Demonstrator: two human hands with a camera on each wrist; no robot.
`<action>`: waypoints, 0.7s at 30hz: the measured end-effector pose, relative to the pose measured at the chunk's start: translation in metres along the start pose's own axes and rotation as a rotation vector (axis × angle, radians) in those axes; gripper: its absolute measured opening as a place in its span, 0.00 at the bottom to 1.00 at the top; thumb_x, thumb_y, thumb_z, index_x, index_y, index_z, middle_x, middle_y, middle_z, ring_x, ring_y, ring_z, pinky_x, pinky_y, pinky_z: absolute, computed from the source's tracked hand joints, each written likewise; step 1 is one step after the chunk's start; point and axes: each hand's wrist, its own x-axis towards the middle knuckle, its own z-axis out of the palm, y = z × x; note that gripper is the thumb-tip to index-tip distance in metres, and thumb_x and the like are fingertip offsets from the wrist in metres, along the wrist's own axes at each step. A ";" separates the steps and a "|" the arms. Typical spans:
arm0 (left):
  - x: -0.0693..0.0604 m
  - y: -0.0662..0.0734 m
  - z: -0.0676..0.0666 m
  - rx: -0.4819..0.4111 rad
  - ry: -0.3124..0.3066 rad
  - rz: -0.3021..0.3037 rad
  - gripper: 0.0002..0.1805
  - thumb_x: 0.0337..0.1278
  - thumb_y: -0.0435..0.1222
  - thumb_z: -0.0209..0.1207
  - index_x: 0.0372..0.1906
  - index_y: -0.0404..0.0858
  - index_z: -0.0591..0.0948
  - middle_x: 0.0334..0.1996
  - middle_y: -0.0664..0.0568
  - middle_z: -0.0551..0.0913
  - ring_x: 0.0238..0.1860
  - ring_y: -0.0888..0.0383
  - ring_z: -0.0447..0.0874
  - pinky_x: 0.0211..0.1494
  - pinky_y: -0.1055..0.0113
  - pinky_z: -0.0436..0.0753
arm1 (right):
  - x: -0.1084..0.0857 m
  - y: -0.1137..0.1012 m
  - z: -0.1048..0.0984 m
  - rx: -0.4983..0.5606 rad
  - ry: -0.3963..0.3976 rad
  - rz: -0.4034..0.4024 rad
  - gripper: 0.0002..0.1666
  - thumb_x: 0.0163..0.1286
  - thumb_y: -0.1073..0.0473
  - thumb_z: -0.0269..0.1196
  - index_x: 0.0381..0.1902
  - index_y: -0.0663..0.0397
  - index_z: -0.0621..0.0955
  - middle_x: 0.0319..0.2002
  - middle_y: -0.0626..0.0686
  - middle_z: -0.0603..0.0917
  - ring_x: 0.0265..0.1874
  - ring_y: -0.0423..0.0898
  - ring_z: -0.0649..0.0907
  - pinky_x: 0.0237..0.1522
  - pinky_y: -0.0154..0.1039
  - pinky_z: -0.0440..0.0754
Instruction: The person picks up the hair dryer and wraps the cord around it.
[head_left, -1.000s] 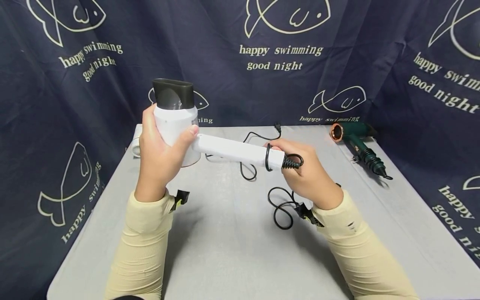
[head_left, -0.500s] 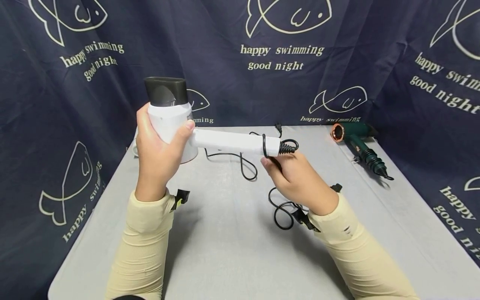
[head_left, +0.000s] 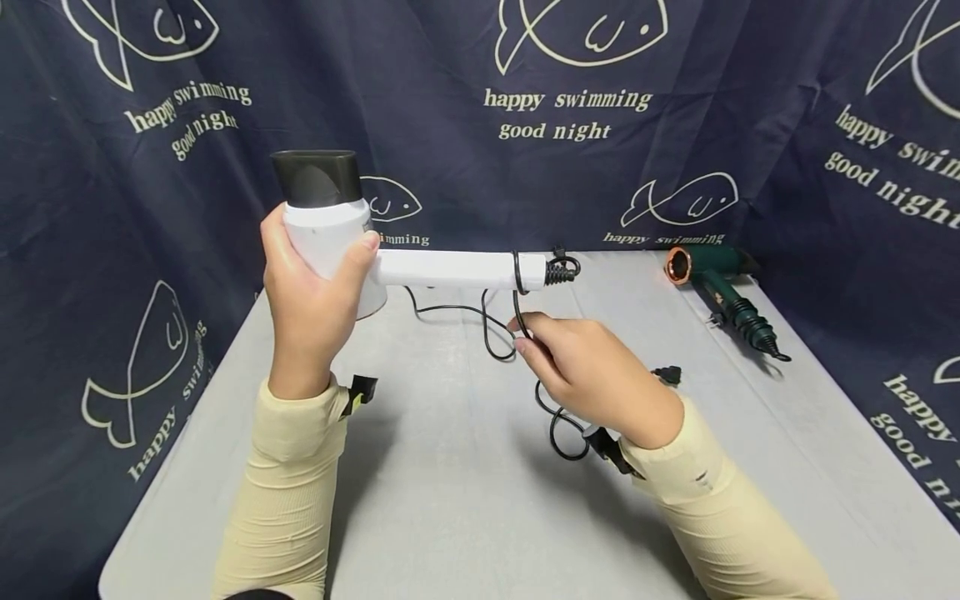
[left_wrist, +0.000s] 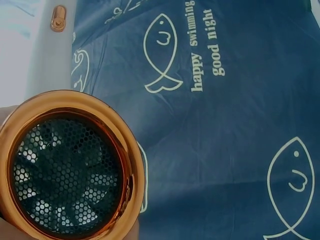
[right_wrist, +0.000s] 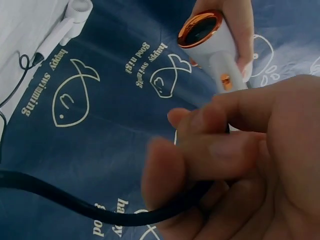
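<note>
My left hand (head_left: 311,304) grips the barrel of a white hair dryer (head_left: 450,268) and holds it above the table, black nozzle up, handle pointing right. In the left wrist view the copper-rimmed mesh end of the hair dryer (left_wrist: 135,165) fills the lower left. A black power cord (head_left: 517,271) loops once round the handle end. Below that end, my right hand (head_left: 600,367) pinches the cord between thumb and fingers. The right wrist view shows the cord (right_wrist: 115,217) running through the curled fingers of the right hand (right_wrist: 235,165).
A dark green hair dryer (head_left: 716,271) with its cord wrapped round the handle lies at the table's back right. Another white hair dryer (right_wrist: 75,17) shows in the right wrist view. Loose cord (head_left: 558,442) and a black plug (head_left: 666,375) are near my right wrist.
The hair dryer has shifted left and slightly up, its handle turning level. My right hand has moved from behind the handle end to below it, drawing the cord downward.
</note>
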 end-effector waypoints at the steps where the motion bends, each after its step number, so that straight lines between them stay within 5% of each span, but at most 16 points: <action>1: 0.000 0.000 0.000 0.002 0.003 -0.001 0.40 0.49 0.45 0.74 0.68 0.44 0.70 0.48 0.53 0.82 0.45 0.59 0.80 0.48 0.67 0.77 | -0.001 -0.001 -0.001 0.000 0.000 -0.004 0.14 0.82 0.53 0.53 0.52 0.51 0.83 0.32 0.42 0.84 0.25 0.36 0.77 0.36 0.40 0.82; 9: 0.002 -0.002 0.000 0.007 0.013 0.003 0.40 0.48 0.45 0.75 0.68 0.44 0.70 0.48 0.53 0.82 0.45 0.58 0.80 0.47 0.67 0.77 | -0.004 -0.007 -0.006 -0.035 0.038 -0.048 0.08 0.81 0.52 0.54 0.43 0.44 0.80 0.28 0.37 0.79 0.26 0.34 0.77 0.32 0.38 0.81; 21: 0.000 -0.004 0.000 0.108 0.019 0.023 0.42 0.41 0.46 0.78 0.65 0.46 0.74 0.44 0.55 0.83 0.39 0.61 0.80 0.41 0.67 0.78 | -0.006 -0.007 -0.016 -0.040 0.209 -0.175 0.06 0.74 0.56 0.60 0.36 0.48 0.82 0.22 0.38 0.73 0.21 0.33 0.70 0.25 0.33 0.72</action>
